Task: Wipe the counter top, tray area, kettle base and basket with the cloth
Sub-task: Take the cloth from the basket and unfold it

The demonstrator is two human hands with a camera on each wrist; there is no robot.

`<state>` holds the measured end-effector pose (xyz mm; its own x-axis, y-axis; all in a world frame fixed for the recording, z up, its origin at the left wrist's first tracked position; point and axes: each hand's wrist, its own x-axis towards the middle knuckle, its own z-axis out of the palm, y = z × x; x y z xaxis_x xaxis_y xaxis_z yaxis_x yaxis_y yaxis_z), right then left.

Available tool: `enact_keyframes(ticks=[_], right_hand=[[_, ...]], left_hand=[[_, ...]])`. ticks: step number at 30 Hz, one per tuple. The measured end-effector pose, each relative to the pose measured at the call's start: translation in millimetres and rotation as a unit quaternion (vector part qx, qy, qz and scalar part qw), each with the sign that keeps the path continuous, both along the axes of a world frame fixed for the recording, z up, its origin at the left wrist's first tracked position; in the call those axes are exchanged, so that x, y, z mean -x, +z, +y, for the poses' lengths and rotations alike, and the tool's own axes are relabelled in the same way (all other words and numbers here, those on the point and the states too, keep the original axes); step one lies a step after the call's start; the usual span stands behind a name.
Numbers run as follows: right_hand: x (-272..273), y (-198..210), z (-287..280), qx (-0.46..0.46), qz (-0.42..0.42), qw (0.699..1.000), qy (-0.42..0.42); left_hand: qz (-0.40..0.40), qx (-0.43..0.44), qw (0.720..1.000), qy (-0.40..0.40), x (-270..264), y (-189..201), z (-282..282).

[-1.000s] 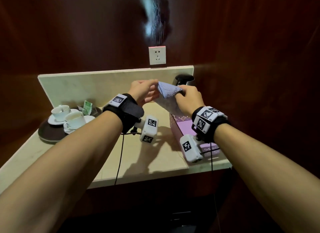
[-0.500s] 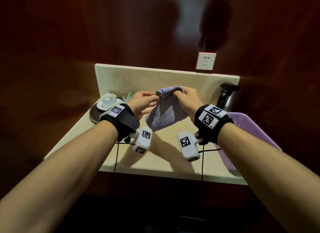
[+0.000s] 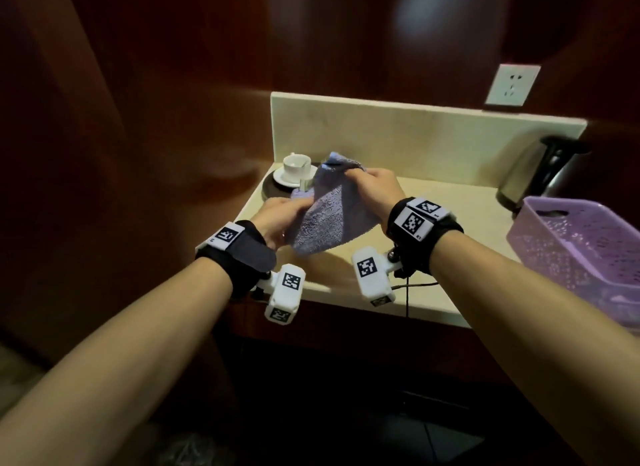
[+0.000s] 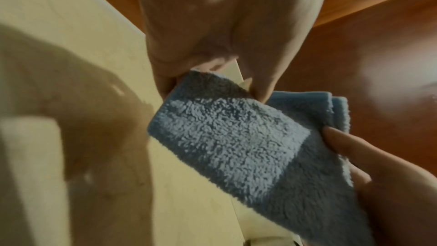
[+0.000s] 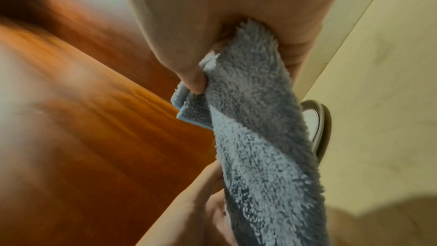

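Both of my hands hold a blue-grey terry cloth (image 3: 329, 216) in the air over the left part of the beige counter top (image 3: 450, 230). My left hand (image 3: 287, 212) pinches its lower left corner, and my right hand (image 3: 367, 185) grips the upper edge. In the left wrist view the left hand (image 4: 212, 74) pinches the folded cloth (image 4: 236, 137). The right hand (image 5: 208, 66) clamps a bunched edge of the cloth (image 5: 260, 137). Behind the cloth lies the dark round tray (image 3: 273, 188). The kettle (image 3: 533, 174) and the purple basket (image 3: 581, 250) stand at the right.
A white cup on a saucer (image 3: 294, 167) sits on the tray, partly hidden by the cloth. A beige backsplash (image 3: 415, 136) runs along the rear under a wall socket (image 3: 512, 84). Dark wood walls close in on the left and behind.
Both hands have carried the cloth to the left end of the counter, near the tray. The cloth has opened out, and my left hand now holds it lower than the right.
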<state>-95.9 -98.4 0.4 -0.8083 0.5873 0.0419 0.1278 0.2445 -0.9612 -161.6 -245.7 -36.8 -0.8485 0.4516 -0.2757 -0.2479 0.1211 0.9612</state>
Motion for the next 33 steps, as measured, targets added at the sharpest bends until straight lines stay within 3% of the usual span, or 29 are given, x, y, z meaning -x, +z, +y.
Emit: enact_keyframes(ticks=[5,9,13,19,26,33], right_hand=[[-3.7,-34.3,-24.5,-0.037,-0.073,0.996,-0.02],[-11.6,-50.8,-34.8,-0.038,-0.139,0.989,-0.014],[-21.3,-65.3,-45.9,-0.056,-0.17,0.984,-0.022],[-36.6,-79.4,-58.2,-0.148,-0.221,0.964,-0.022],[-26.2,-84.9,-56.0,-0.165,-0.219,0.962,0.0],[3.2,-82.8,-37.9,-0.185,-0.208,0.96,0.013]], left_hand=[[0.09,0.064,0.991,0.075,14.6,-23.3,-35.6],[0.156,0.079,0.984,0.046,14.2,-30.0,-53.5],[0.22,0.15,0.963,0.031,12.4,-45.2,-69.3],[0.262,0.223,0.939,0.017,13.4,-61.7,-84.4],[0.283,0.277,0.918,0.031,19.7,-58.8,-86.0],[0.271,0.288,0.916,0.065,41.1,-50.7,-73.5]])
